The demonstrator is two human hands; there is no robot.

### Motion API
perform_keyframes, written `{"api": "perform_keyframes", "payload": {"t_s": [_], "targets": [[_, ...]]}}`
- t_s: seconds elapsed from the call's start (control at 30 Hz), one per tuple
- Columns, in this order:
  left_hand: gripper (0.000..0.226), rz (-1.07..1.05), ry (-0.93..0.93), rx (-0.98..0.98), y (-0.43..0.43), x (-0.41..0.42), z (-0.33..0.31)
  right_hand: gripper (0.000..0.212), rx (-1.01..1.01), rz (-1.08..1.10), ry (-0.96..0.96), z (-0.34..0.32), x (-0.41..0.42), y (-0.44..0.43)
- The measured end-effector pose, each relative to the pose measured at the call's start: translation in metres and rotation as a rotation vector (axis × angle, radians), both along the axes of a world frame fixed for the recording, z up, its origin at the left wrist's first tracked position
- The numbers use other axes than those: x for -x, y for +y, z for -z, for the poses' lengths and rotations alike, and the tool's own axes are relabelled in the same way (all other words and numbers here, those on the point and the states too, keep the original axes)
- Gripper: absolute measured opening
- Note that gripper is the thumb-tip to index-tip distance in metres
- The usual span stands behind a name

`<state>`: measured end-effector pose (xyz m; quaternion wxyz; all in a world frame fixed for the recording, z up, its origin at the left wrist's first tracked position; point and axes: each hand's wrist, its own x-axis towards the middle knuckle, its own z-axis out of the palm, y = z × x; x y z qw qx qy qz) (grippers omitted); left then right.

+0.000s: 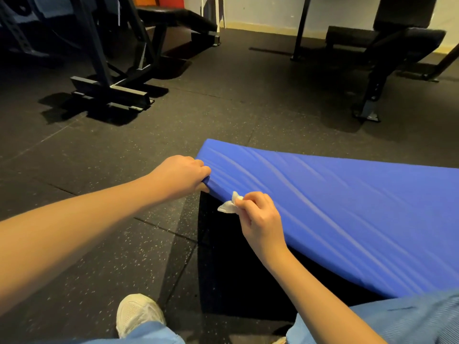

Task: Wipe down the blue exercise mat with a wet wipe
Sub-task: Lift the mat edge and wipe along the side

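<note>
Closest to you, at the bottom of the view, your pale shoe (139,316) stands on the dark speckled floor (99,244). Light blue trouser legs (409,321) lie on either side of it, and the right one covers the mat's near edge at the lower right. Just beyond, your right hand (260,219) pinches a small crumpled white wipe (228,207) between thumb and fingertips, and the wipe touches the near edge of the blue mat (347,207). Your right forearm crosses in front of that edge. Your left hand (181,173) is a little farther out and to the left, gripping the mat's left edge with its fingers curled over the top and its thumb beneath. This end of the mat is up off the floor and tilted, with a deep shadow under it. Its blue cover is wrinkled in long diagonal folds, and it runs off the right side of the view, so you cannot tell where the other end lies. Beyond the mat the floor is open for a stretch. Farther off on the left, the flat steel foot of a dark frame (111,93) rests on the floor, and a black padded bench (178,17) stands behind it. On the right is a second black padded bench (407,38) on angled steel legs, one foot planted well past the mat's far edge. A pale wall (260,8) with a yellowish skirting closes the room at the back.
</note>
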<state>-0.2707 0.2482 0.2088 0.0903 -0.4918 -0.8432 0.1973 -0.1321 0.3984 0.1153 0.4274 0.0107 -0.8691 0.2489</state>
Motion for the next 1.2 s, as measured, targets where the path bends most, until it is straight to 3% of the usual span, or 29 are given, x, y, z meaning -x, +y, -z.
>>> {"api": "perform_keyframes", "payload": {"t_s": [0.2, 0.33, 0.6, 0.77, 0.83, 0.87, 1.03, 1.2], "targets": [[0.039, -0.008, -0.044, -0.062, -0.003, 0.002, -0.004, 0.021, -0.124, -0.033, 0.016, -0.002, 0.013, -0.007], [0.035, 0.112, -0.081, -0.210, -0.004, 0.003, 0.006, 0.007, -0.223, 0.027, -0.025, 0.024, -0.014, 0.017], [0.042, 0.170, 0.076, -0.175, -0.005, 0.001, 0.010, 0.046, -0.219, 0.037, -0.035, 0.048, -0.020, 0.024], [0.046, 0.183, 0.124, -0.129, 0.013, -0.017, 0.035, 0.030, -0.305, -0.005, 0.049, 0.027, -0.005, 0.034], [0.032, 0.184, 0.134, -0.156, 0.037, -0.029, 0.038, 0.023, -0.325, 0.011, 0.070, 0.018, -0.001, 0.037], [0.022, 0.200, 0.136, -0.163, 0.047, -0.032, 0.038, 0.024, -0.332, 0.023, 0.062, 0.015, -0.001, 0.038], [0.042, 0.279, 0.030, -0.128, 0.058, -0.019, 0.034, 0.021, -0.364, 0.068, -0.047, 0.016, -0.015, 0.050], [0.032, 0.197, 0.018, -0.038, 0.057, -0.016, 0.023, 0.027, -0.327, 0.053, -0.036, 0.031, -0.045, 0.075]]}}
